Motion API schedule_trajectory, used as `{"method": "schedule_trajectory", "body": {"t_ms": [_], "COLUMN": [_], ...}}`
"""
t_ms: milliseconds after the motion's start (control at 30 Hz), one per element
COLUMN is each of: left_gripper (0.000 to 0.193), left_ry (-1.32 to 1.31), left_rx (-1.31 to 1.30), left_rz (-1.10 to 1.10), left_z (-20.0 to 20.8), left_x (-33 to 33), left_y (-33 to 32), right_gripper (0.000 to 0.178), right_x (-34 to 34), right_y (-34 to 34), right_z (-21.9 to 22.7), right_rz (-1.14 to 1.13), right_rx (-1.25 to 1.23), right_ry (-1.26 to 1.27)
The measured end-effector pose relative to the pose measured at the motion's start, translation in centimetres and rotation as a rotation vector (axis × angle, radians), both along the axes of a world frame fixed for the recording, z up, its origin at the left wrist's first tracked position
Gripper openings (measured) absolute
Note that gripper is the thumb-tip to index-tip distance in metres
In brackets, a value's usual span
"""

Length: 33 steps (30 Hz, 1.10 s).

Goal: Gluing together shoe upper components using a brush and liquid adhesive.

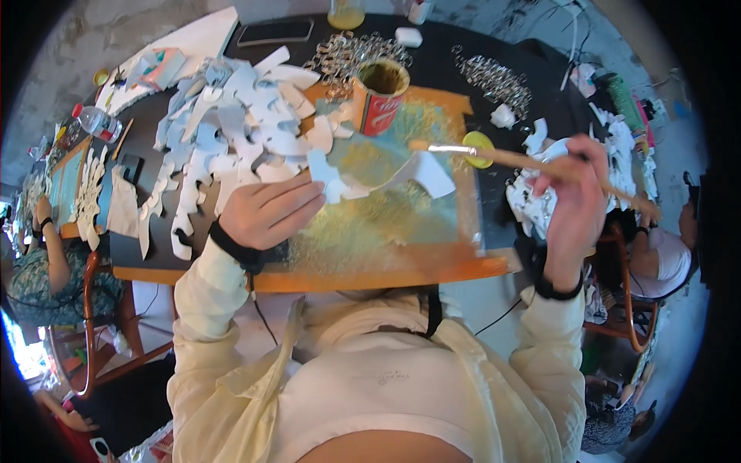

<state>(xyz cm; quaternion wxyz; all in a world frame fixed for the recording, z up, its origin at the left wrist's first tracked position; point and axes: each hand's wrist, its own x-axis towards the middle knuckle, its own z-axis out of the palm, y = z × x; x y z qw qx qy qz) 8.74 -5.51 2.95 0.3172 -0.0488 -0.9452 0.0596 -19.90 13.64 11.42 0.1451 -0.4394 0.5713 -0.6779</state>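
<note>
My left hand [270, 212] has its fingers pressed together at the left end of a curved white cut-out strip [434, 176], its thumb hidden beneath. The strip spans a work board [363, 239] smeared with yellowish-green residue. My right hand [575, 197] is closed around the wooden handle of a paintbrush [502, 157]. The brush's bristles point left, just above the strip; whether they touch it I cannot tell. Beyond the strip stands an open red can [378, 108], stained inside. A small yellow-green round lid or dish [478, 149] sits under the brush handle.
Overlapping white and pale blue cut pieces [231, 116] are heaped on the left. Metal hardware [494, 81] lies in piles at the back, near a phone [275, 31]. A water bottle [96, 123] lies at far left. Other people sit at both sides.
</note>
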Motion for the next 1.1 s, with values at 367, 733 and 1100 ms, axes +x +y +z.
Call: {"method": "schedule_trajectory", "body": {"t_ms": [367, 733, 1100], "left_gripper": [0.020, 0.020, 0.021], "left_ry": [0.023, 0.080, 0.082], "left_rx": [0.002, -0.018, -0.032], "left_rz": [-0.016, -0.029, -0.045], "left_z": [-0.1, -0.3, -0.1], "left_x": [-0.5, -0.6, -0.6], "left_y": [1.3, 1.5, 1.8], "right_gripper": [0.036, 0.029, 0.031], "right_x": [5.6, 8.2, 8.3], "right_y": [4.6, 5.3, 4.7], "right_z": [-5.3, -7.7, -7.3], "right_rz": [0.213, 0.153, -0.044], "right_rx": [0.045, 0.083, 0.055], "right_ry": [-0.004, -0.110, -0.160]}}
